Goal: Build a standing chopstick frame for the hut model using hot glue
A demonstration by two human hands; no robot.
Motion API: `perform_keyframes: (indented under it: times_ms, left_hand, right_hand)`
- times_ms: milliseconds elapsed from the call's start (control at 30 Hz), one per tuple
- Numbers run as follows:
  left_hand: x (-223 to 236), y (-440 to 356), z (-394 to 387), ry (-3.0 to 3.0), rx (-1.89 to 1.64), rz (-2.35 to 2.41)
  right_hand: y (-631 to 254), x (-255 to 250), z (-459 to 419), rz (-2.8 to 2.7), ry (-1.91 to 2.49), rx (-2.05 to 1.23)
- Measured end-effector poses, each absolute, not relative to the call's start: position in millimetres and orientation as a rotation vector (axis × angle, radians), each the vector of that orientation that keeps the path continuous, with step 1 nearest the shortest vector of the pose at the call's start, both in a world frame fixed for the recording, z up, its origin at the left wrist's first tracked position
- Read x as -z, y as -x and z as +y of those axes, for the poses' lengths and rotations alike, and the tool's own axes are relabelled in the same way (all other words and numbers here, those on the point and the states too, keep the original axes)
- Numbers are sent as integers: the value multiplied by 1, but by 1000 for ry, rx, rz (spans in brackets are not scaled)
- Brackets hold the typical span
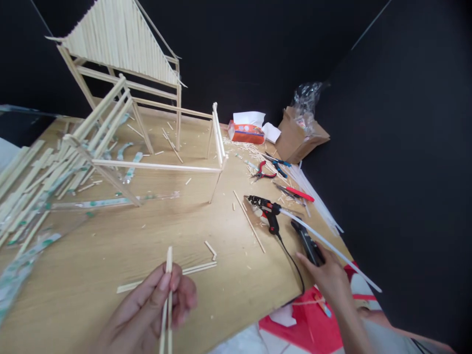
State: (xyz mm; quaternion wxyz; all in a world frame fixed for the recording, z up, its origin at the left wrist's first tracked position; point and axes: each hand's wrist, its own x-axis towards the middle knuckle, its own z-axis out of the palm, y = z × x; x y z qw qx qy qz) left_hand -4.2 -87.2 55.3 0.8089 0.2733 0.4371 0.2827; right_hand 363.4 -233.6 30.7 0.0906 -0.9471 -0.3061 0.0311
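My left hand is closed around a pair of pale wooden chopsticks, pinched between thumb and fingers. They stand nearly upright, close together at the top. My right hand is at the table's right edge, its thumb and fingers around the near end of a black tool whose kind I cannot make out. Just left of that tool lies a black glue gun, a long white glue stick running out of its back. Behind my left hand, more sticks lie on the wooden table.
A stick-built frame stands at centre left, with a taller slatted-roof structure behind. Packaged sticks pile up on the left. Red pliers, a red-handled tool, a tissue box and a cardboard box sit back right.
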Motion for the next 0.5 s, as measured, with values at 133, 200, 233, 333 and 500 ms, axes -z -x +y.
perform_keyframes:
  times_ms: [133,200,233,333,500]
  left_hand:
    - [-61,-2,-87,-431,-657,1071]
    - [-63,-4,-85,-319,-752,1118]
    - [-65,-5,-84,-266,-814,1132]
    - [-69,-8,-79,-139,-961,1128]
    - [-66,-7,-75,-73,-1109,1124]
  right_hand:
    - [-381,-27,-206,-1059,2808,52]
    - [-391,-20,-193,-1143,2739,205]
    - [-396,-15,-186,-1174,2703,256]
    - [-409,-5,-171,-1229,2632,301]
    - [-396,-15,-190,-1206,2521,347]
